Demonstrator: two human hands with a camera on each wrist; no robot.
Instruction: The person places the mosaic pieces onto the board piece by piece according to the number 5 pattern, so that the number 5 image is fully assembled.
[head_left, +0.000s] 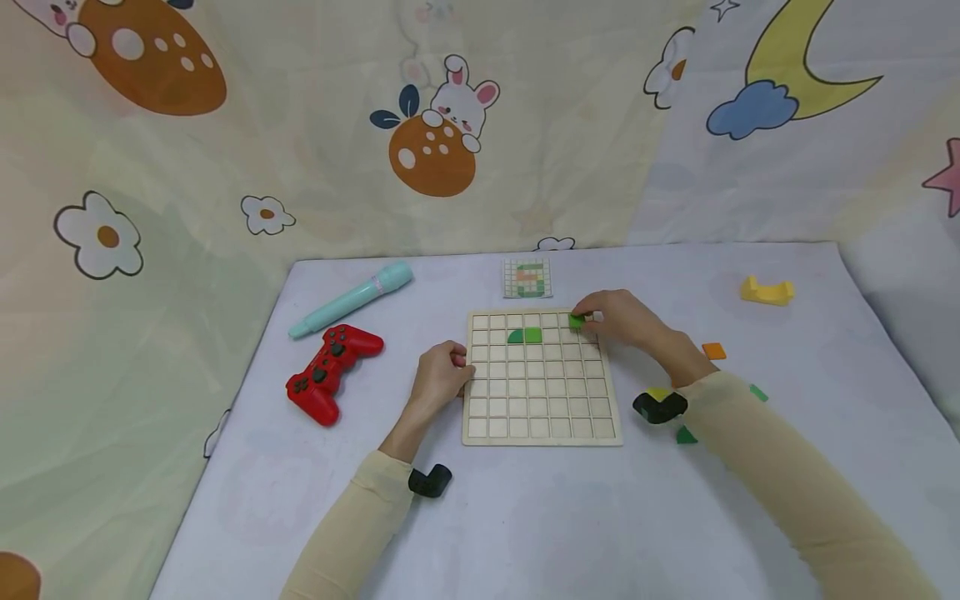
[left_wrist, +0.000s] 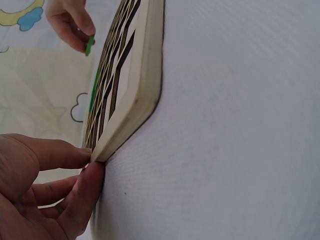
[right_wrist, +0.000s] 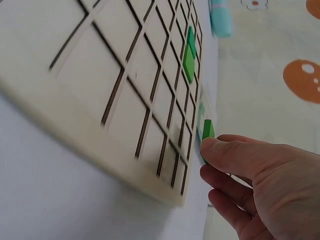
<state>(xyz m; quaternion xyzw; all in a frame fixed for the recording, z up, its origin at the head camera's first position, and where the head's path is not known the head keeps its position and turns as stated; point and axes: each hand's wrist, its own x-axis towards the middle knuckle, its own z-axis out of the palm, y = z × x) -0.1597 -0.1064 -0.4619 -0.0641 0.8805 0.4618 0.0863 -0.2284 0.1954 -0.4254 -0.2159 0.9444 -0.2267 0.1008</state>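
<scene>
A pale wooden grid board (head_left: 540, 443) lies flat on the table. My left hand (head_left: 438, 372) pinches its left edge between thumb and finger, which the left wrist view shows up close at the board's rim (left_wrist: 145, 75). Over the board's far right corner, my right hand (head_left: 626, 318) holds a small green tile (head_left: 576, 321) between thumb and fingertips. The right wrist view shows this tile (right_wrist: 208, 128) held on edge, above the grid. Two green pieces sit in the grid's second row: a darker one with a curved side (head_left: 516, 337) and a lighter square (head_left: 533, 335).
Behind the board lies a pattern card (head_left: 527, 278). To the left are a teal microphone-shaped toy (head_left: 352, 300) and a red game controller (head_left: 330, 375). At right lie an orange tile (head_left: 714, 351), green pieces (head_left: 686, 436), a yellow piece (head_left: 658, 392) and a yellow holder (head_left: 767, 291).
</scene>
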